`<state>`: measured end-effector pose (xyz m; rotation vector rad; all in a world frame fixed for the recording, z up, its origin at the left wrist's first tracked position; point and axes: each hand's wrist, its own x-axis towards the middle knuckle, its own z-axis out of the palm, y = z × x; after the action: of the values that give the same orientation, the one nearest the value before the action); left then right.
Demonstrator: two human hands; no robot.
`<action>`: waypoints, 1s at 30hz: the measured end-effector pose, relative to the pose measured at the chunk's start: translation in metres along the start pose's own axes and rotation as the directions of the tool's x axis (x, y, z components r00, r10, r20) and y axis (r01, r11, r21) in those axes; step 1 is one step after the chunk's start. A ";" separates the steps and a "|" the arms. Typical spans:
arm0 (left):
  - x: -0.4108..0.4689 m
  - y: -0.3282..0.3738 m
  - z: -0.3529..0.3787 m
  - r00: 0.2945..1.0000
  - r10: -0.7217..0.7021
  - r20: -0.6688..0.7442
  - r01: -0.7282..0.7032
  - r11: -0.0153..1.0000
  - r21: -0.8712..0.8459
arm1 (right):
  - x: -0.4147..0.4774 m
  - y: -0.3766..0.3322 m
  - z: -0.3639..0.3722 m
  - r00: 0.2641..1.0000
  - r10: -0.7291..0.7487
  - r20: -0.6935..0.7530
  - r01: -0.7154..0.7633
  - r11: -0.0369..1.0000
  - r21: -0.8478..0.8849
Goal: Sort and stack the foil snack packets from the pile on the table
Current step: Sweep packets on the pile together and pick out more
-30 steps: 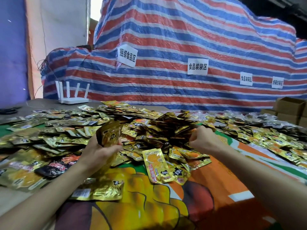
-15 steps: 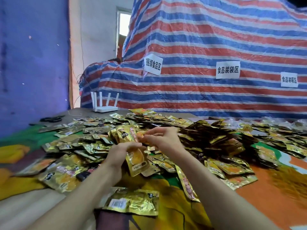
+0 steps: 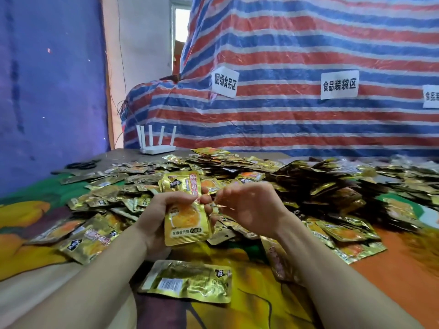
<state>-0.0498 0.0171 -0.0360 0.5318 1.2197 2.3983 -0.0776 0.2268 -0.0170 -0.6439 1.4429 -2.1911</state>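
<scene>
Fingers (image 3: 180, 198) of the left hand (image 3: 161, 219) curl round a small upright stack (image 3: 187, 224) of gold foil snack packets, printed faces toward the camera. The right hand (image 3: 251, 207) hovers just beside the stack's right edge. Its fingertips (image 3: 215, 198) are loosely curled and close together; whether they pinch a packet edge cannot be told.

The packets look light, thin and slick, with pliable bodies and flat sealed borders. A stack of them would likely fan out or slide apart unless squeezed across its broad faces, as the left hand does here. A single one is probably best lifted by a sealed border, where foil creases instead of slipping. They seem more apt to crumple than to break.

The unsorted pile (image 3: 308, 186) spreads across the table behind and on both sides of the hands, heaped highest to the right. One loose packet (image 3: 187, 282) lies barcode-up between the forearms.

The printed cloth (image 3: 392, 269) shows bare in front of the person and in an orange patch to the right, the likeliest room for setting down finished stacks. A white router (image 3: 156, 148) stands at the far left of the table, well apart from the hands. Behind it rises a striped tarpaulin (image 3: 285, 119) hung with paper signs (image 3: 339, 84).
</scene>
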 end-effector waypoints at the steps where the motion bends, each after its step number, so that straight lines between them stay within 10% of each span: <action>1: 0.000 0.000 0.001 1.000 0.002 0.025 -0.002 1.000 -0.011 | -0.001 -0.002 0.001 0.999 -0.036 0.033 0.034 0.997 0.063; 8: 0.000 -0.002 0.009 0.990 0.019 0.137 -0.009 0.997 -0.074 | -0.005 -0.003 0.007 0.987 -0.160 0.022 0.146 0.940 0.309; 17: 0.011 0.000 -0.007 0.875 0.194 -0.444 -0.243 0.968 -0.055 | 0.002 0.007 0.013 0.968 -0.193 -0.163 0.182 0.980 -0.077; 30: 0.016 -0.004 0.005 0.730 0.351 -0.586 -0.285 0.936 0.207 | 0.005 0.039 0.055 0.942 -0.240 -0.233 0.164 0.938 -0.305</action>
<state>-0.0599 0.0303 -0.0339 -0.0578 1.6303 2.9491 -0.0451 0.1701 -0.0335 -0.6345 1.9329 -2.3202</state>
